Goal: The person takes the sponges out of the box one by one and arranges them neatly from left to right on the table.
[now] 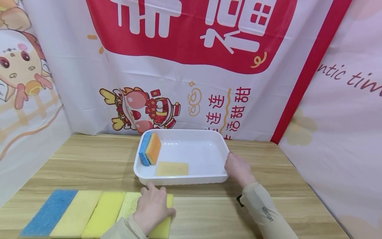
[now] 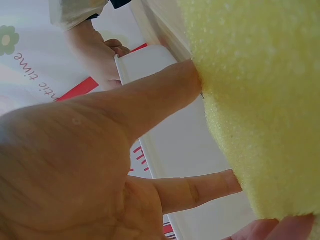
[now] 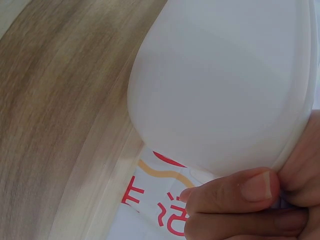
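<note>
My left hand (image 1: pixel 153 205) spreads over the rightmost yellow sponge (image 1: pixel 162 229) at the front of the table. In the left wrist view, its thumb and fingertips press into the edges of that yellow sponge (image 2: pixel 265 100). My right hand (image 1: pixel 238 167) grips the right end of a white plastic tray (image 1: pixel 182 180). Seen from the right wrist, its fingers (image 3: pixel 232 192) curl at the tray's rim (image 3: pixel 295 135). Inside the tray, a blue sponge (image 1: pixel 144 149) and an orange sponge (image 1: pixel 153 149) lean together at the left end. A pale yellow sponge (image 1: pixel 172 168) sits along the near wall.
Left of my left hand, a blue sponge (image 1: pixel 49 212), a cream sponge (image 1: pixel 76 214), a yellow sponge (image 1: pixel 104 212) and a light yellow sponge (image 1: pixel 129 202) lie in a row on the wooden table (image 1: pixel 206 215). A printed cloth (image 1: pixel 179 73) hangs behind the tray.
</note>
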Demonstrator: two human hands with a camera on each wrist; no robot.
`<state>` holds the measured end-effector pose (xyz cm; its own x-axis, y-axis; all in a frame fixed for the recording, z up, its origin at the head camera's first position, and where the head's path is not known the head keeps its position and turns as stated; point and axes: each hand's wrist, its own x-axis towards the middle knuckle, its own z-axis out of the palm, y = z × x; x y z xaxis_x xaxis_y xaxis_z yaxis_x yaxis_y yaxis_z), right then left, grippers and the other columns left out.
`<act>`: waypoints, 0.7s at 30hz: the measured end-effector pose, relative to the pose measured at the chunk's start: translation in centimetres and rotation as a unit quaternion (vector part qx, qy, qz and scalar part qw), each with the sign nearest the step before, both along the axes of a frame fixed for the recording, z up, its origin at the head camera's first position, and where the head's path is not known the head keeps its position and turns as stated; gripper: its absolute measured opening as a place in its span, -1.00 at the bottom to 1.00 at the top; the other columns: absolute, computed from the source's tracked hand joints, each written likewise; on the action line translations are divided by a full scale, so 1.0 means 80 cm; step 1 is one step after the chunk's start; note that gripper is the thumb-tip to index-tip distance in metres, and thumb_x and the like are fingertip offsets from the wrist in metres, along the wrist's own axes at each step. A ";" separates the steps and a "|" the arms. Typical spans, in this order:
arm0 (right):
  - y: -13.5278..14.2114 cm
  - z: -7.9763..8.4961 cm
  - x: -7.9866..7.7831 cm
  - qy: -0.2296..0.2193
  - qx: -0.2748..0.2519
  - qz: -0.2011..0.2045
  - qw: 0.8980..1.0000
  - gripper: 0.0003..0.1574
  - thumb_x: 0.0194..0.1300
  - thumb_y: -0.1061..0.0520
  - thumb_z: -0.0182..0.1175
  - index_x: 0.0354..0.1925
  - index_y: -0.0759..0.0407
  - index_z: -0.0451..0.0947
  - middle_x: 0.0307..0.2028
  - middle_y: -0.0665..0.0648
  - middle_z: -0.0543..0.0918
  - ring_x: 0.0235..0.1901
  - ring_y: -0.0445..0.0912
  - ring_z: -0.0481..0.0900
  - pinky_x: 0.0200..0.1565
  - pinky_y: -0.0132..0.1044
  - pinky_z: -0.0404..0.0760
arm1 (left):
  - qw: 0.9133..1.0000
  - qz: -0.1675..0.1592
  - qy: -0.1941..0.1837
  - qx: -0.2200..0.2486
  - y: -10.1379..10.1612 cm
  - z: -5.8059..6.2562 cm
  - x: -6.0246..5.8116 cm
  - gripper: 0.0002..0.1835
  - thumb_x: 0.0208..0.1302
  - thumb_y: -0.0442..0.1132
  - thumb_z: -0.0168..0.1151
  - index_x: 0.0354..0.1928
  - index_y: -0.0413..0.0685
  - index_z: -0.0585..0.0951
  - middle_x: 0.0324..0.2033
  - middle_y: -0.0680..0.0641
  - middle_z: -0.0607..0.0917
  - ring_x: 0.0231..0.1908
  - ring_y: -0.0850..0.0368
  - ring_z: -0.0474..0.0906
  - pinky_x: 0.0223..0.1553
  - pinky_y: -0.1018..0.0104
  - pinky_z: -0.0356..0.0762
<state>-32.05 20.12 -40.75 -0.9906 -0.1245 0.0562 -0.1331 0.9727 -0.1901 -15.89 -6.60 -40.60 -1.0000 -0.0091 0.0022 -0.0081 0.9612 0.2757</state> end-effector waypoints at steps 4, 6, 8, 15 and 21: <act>0.000 -0.001 -0.001 0.002 -0.001 0.000 1.000 -0.59 0.38 0.21 -0.05 0.06 0.46 0.48 -0.45 0.22 0.54 -0.52 0.04 0.49 -0.61 -0.02 0.51 | 1.000 0.001 0.001 0.000 0.000 0.000 0.000 -0.31 -0.28 0.11 0.64 -0.30 -0.33 0.57 -0.37 -0.36 0.36 -0.38 -0.18 0.36 -0.58 0.14 0.48; 0.001 -0.002 -0.001 0.003 0.000 0.001 1.000 -0.60 0.38 0.22 -0.05 0.05 0.46 0.48 -0.46 0.22 0.54 -0.53 0.04 0.49 -0.61 -0.02 0.51 | 1.000 0.001 0.000 0.002 0.000 0.000 0.000 -0.30 -0.28 0.11 0.64 -0.30 -0.34 0.57 -0.37 -0.36 0.36 -0.39 -0.18 0.36 -0.58 0.14 0.48; 0.001 -0.002 -0.001 0.002 0.000 0.001 1.000 -0.60 0.37 0.22 -0.05 0.05 0.46 0.48 -0.46 0.22 0.54 -0.52 0.04 0.49 -0.61 -0.02 0.51 | 1.000 0.002 -0.004 0.004 -0.001 0.001 0.000 -0.31 -0.29 0.10 0.64 -0.29 -0.34 0.57 -0.37 -0.36 0.36 -0.39 -0.18 0.36 -0.58 0.13 0.48; 0.001 -0.001 -0.001 0.001 0.004 0.001 1.000 -0.60 0.38 0.22 -0.05 0.06 0.47 0.47 -0.46 0.23 0.53 -0.52 0.04 0.48 -0.61 -0.02 0.51 | 1.000 0.008 -0.017 0.011 -0.002 0.003 -0.002 -0.31 -0.29 0.08 0.65 -0.30 -0.34 0.57 -0.36 -0.35 0.36 -0.39 -0.18 0.36 -0.56 0.12 0.48; 0.000 -0.001 0.000 0.007 0.006 0.001 1.000 -0.61 0.37 0.22 -0.04 0.04 0.46 0.48 -0.46 0.22 0.53 -0.52 0.05 0.49 -0.61 -0.01 0.52 | 1.000 0.012 -0.003 0.018 -0.002 0.002 0.000 -0.32 -0.33 0.07 0.66 -0.33 -0.34 0.57 -0.37 -0.35 0.37 -0.39 -0.19 0.37 -0.57 0.10 0.49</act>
<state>-32.03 20.14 -40.80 -0.9894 -0.1277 0.0685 -0.1380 0.9746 -0.1766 -15.93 -6.74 -40.46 -0.9994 -0.0333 -0.0053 -0.0333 0.9503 0.3095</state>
